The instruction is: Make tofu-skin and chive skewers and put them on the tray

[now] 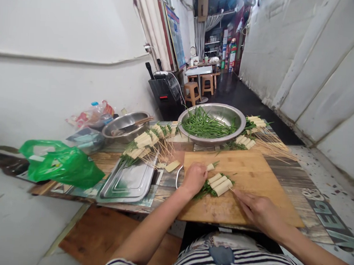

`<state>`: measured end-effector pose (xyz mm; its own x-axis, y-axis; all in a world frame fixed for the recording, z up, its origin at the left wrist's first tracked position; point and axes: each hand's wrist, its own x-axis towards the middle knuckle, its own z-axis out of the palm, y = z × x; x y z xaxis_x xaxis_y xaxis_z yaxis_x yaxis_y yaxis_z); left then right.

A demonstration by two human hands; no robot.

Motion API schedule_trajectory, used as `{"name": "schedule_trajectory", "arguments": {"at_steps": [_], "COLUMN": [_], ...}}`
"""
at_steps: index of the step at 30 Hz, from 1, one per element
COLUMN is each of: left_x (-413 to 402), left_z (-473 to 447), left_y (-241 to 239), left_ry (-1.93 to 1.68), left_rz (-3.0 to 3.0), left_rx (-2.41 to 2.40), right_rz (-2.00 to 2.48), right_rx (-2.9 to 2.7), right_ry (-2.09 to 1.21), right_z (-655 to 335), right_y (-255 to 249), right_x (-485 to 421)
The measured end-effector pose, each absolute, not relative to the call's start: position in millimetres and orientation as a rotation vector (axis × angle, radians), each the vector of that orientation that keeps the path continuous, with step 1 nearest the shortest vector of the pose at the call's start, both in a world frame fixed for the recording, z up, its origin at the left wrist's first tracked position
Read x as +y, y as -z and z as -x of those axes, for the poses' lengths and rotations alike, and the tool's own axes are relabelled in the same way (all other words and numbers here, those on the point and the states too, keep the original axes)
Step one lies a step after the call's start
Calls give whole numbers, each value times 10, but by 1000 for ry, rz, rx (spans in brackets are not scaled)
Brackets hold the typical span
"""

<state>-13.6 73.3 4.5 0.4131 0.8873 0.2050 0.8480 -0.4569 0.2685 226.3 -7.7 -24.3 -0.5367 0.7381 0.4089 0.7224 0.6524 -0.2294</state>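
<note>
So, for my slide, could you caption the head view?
Left hand holds a roll, right hand pinches a skewer at rolled bundles, over a cutting board.

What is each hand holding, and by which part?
The left hand holds a tofu-skin roll by its left end; the right hand holds a skewer by the stretch just outside the row of rolls.

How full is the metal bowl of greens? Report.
Partly full: green stalks cover much of the bowl, but bare metal shows at its back right.

Wood-patterned table, wooden cutting board, metal tray, metal bowl, green plastic bag
</note>
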Motion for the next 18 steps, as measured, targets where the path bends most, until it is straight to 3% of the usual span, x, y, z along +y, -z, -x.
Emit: {"name": "schedule_trajectory", "arguments": {"at_steps": [18], "left_x": [812], "left_z": [237], "left_y": [-40], "left_ry": [-522], "left_rz": [-2451], "left_rx": [1396], "right_rz": [1241], "right_rx": [-2403], "right_ry": [-270], "right_z": [-2163], "right_y": [128], "right_x": [29]}}
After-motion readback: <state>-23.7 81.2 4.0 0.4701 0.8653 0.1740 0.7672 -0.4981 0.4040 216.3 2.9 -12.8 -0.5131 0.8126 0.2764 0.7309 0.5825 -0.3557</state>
